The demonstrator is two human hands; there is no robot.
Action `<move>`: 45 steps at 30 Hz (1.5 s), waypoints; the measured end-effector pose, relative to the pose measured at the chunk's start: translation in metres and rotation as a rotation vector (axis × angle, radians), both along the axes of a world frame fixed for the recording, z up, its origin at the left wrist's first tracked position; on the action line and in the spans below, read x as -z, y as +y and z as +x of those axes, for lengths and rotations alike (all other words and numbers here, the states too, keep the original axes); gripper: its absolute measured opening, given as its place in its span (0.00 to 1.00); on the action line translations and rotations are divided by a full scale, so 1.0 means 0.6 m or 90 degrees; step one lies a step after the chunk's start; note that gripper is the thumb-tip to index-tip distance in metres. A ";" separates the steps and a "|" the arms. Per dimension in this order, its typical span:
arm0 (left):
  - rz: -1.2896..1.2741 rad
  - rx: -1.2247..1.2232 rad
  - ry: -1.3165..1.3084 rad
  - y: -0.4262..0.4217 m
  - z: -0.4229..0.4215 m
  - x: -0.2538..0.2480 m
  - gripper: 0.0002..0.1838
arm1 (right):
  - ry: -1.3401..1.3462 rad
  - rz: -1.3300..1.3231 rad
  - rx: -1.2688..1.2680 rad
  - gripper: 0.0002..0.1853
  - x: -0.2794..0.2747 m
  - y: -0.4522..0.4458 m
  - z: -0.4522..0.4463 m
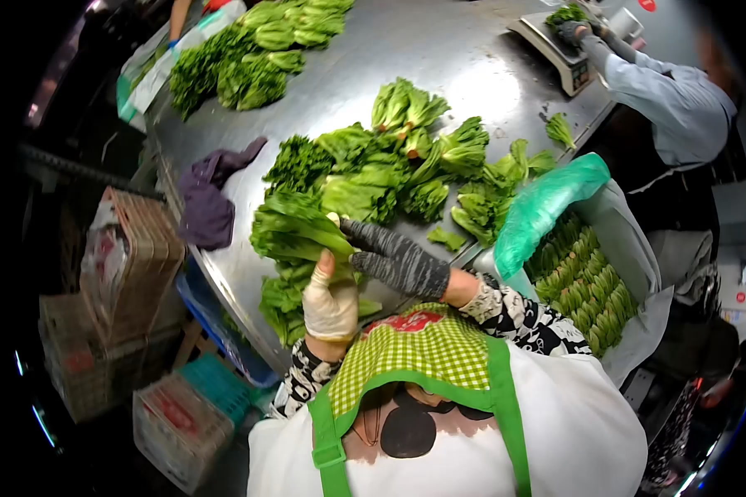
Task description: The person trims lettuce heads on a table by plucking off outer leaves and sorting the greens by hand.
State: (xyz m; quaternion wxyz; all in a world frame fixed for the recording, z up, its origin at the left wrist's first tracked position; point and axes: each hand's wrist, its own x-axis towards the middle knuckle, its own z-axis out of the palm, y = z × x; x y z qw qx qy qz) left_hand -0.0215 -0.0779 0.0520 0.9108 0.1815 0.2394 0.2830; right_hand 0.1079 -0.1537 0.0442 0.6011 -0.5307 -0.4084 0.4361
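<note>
My left hand [331, 308], in a pale glove with the thumb bare, is wrapped round the base of a leafy green lettuce head [294, 230]. From the right, my right hand [398, 258], in a dark grey knitted glove, reaches the same head, its fingertips at the stem end. Whether those fingers grip it is hard to tell. The leaves point left, over more lettuce [282, 308] by the table's near edge. Just beyond both hands lies a wide pile of lettuce heads [365, 178] on the metal table [340, 95].
A lined crate of stacked greens [580, 286] with green plastic [547, 211] stands at right. A purple cloth [209, 199] lies on the left edge. Crates [137, 265] stand below left. A co-worker [671, 103] handles greens on a scale [555, 50].
</note>
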 end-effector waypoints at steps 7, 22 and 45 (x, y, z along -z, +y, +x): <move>0.009 0.099 0.099 0.003 0.026 0.018 0.19 | 0.141 -0.118 0.106 0.18 0.023 -0.021 0.001; 0.162 0.163 -0.020 0.009 0.091 0.012 0.22 | -0.800 -0.340 0.288 0.06 0.059 -0.036 0.465; 0.136 0.262 0.093 -0.026 0.043 0.057 0.17 | -0.890 -0.451 -0.040 0.33 0.026 -0.035 0.372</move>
